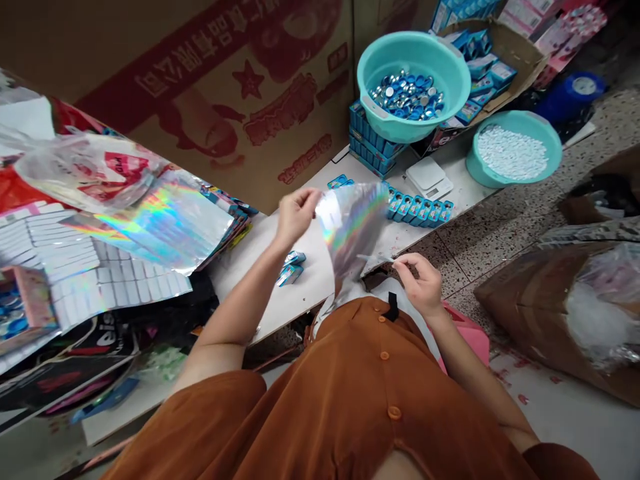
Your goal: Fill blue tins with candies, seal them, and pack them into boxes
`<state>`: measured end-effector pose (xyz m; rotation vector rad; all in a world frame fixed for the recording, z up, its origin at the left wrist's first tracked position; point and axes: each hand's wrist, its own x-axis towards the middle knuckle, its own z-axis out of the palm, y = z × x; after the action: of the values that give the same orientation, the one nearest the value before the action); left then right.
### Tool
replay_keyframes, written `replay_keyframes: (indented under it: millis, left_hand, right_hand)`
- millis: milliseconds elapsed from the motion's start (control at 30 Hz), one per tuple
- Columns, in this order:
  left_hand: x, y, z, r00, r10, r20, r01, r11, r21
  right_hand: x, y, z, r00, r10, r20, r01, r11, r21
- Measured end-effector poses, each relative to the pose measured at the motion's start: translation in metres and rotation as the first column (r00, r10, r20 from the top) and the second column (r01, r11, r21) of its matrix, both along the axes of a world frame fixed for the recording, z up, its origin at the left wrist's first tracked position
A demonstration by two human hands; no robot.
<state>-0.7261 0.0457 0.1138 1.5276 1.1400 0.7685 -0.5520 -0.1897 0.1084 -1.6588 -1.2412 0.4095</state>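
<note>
My left hand (299, 210) pinches the upper left edge of a shiny silver holographic sheet (355, 217), possibly a flat bag, held tilted above the white table (270, 293). Between the thumb and fingertips of my right hand (421, 280) is one end of a thin, pale strip (375, 259). The strip runs left to the sheet's lower edge; whether it is joined there I cannot tell. Behind the sheet stands a row of small blue boxes (419, 210), partly hidden. A few more blue boxes (291, 269) lie near my left forearm.
A turquoise basin (367, 60) of blue and silver pieces rests on stacked blue boxes (367, 140). Beside a white scale (429, 178) is another basin (553, 143) with small white pieces. More holographic sheets (185, 220) lie left, and a brown carton (530, 287) stands right.
</note>
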Motion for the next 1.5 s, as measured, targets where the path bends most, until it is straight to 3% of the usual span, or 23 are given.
replay_keyframes:
  millis: [100, 267, 433, 533, 600, 667, 767, 833, 900, 967, 1033, 1100, 1267, 1500]
  left_hand:
    - [-0.005, 0.028, 0.009, 0.995, -0.035, -0.094, 0.046, 0.992, 0.122]
    - [-0.012, 0.056, 0.011, 0.941, -0.096, -0.324, 0.181, 0.953, 0.243]
    - [-0.027, 0.109, 0.006, 0.811, 0.055, -0.582, 0.265, 0.853, 0.449]
    - [-0.035, 0.125, 0.0, 0.785, 0.225, -0.578, 0.169, 0.819, 0.549]
    - [-0.034, 0.114, -0.009, 0.826, 0.284, -0.487, 0.065, 0.81, 0.583]
    - [-0.027, 0.083, -0.023, 0.895, 0.231, -0.382, 0.001, 0.854, 0.52]
    - [-0.008, 0.012, -0.052, 0.972, 0.031, -0.233, 0.029, 0.968, 0.248]
    - [0.008, -0.036, -0.071, 0.994, -0.024, -0.104, 0.022, 0.999, -0.023]
    - [0.022, -0.074, -0.083, 0.997, -0.046, 0.056, 0.061, 0.951, -0.303]
    - [0.034, -0.099, -0.089, 0.979, -0.014, 0.204, 0.122, 0.838, -0.532]
    - [0.043, -0.111, -0.091, 0.954, 0.033, 0.3, 0.178, 0.74, -0.648]
    - [0.047, -0.116, -0.091, 0.938, 0.073, 0.339, 0.192, 0.704, -0.683]
    - [0.051, -0.114, -0.106, 0.932, 0.196, 0.304, 0.087, 0.694, -0.715]
    - [0.058, -0.115, -0.149, 0.928, 0.34, 0.152, -0.141, 0.698, -0.702]
  right_hand:
    - [0.001, 0.007, 0.001, 0.991, -0.086, -0.104, 0.081, 0.995, -0.05]
    - [0.003, 0.022, 0.001, 0.99, -0.036, -0.135, 0.028, 0.998, -0.063]
    - [0.005, 0.028, -0.012, 0.871, -0.112, -0.478, 0.019, 0.981, -0.195]
    - [0.008, 0.033, -0.02, 0.79, -0.175, -0.587, 0.02, 0.965, -0.26]
    - [0.011, 0.037, -0.025, 0.769, -0.206, -0.605, 0.032, 0.958, -0.286]
    - [0.014, 0.041, -0.029, 0.764, -0.224, -0.606, 0.033, 0.95, -0.31]
    - [0.02, 0.046, -0.036, 0.762, -0.236, -0.602, 0.02, 0.939, -0.343]
    - [0.023, 0.047, -0.039, 0.765, -0.232, -0.6, -0.001, 0.932, -0.361]
    - [0.025, 0.048, -0.043, 0.773, -0.222, -0.595, -0.027, 0.925, -0.38]
    - [0.028, 0.049, -0.047, 0.779, -0.209, -0.591, -0.059, 0.914, -0.401]
    - [0.031, 0.051, -0.052, 0.781, -0.197, -0.592, -0.089, 0.904, -0.419]
    - [0.034, 0.054, -0.058, 0.784, -0.186, -0.593, -0.113, 0.895, -0.43]
    - [0.045, 0.068, -0.082, 0.794, -0.157, -0.587, -0.171, 0.869, -0.464]
    - [0.058, 0.09, -0.136, 0.883, -0.042, -0.467, -0.253, 0.796, -0.55]
